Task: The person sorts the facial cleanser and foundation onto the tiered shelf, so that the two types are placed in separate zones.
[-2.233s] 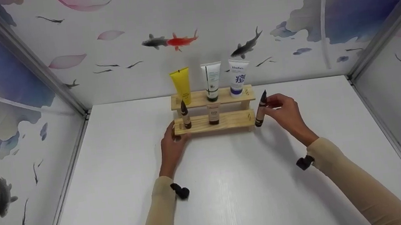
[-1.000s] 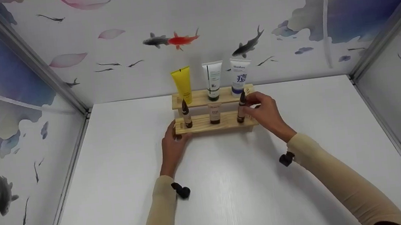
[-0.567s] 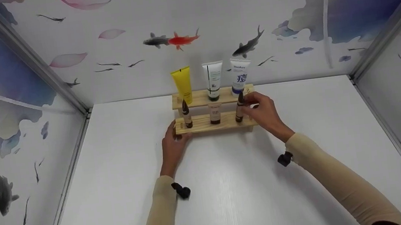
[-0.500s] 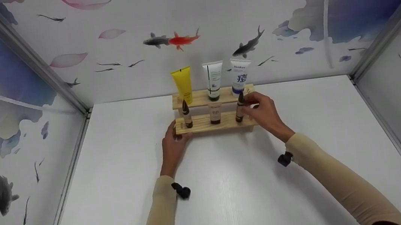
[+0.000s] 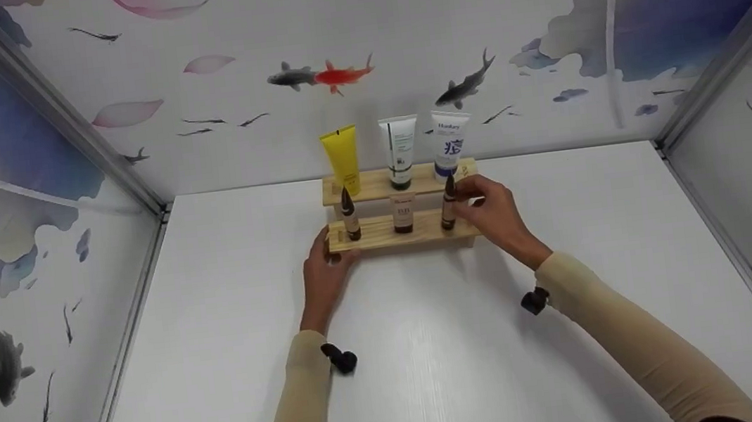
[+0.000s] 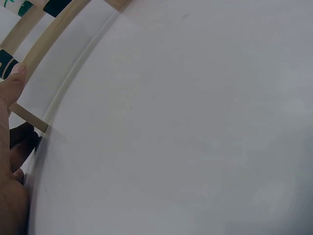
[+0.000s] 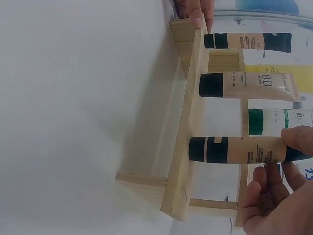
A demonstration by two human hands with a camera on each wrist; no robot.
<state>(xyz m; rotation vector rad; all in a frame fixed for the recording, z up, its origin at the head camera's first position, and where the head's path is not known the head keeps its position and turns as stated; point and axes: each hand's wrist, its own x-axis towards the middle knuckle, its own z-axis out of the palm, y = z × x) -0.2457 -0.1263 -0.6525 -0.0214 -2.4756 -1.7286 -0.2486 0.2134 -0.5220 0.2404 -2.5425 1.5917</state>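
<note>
A two-tier wooden display rack stands against the back wall. My left hand grips its lower left end, thumb at the front edge and fingers around the side. At the lower shelf's right end, my right hand pinches a tan-and-black cosmetic tube near its top; the tube is upright, cap down on the board. A matching tube stands at the left end, with a beige BB cream tube between them.
On the upper shelf stand a yellow tube, a white tube with green cap and a white-and-blue tube. White walls with painted fish enclose the white table.
My right hand has carried the tan-and-black tube leftward from beside the rack onto the lower shelf's right end, shifting slightly left there. The left hand has stayed on the rack.
</note>
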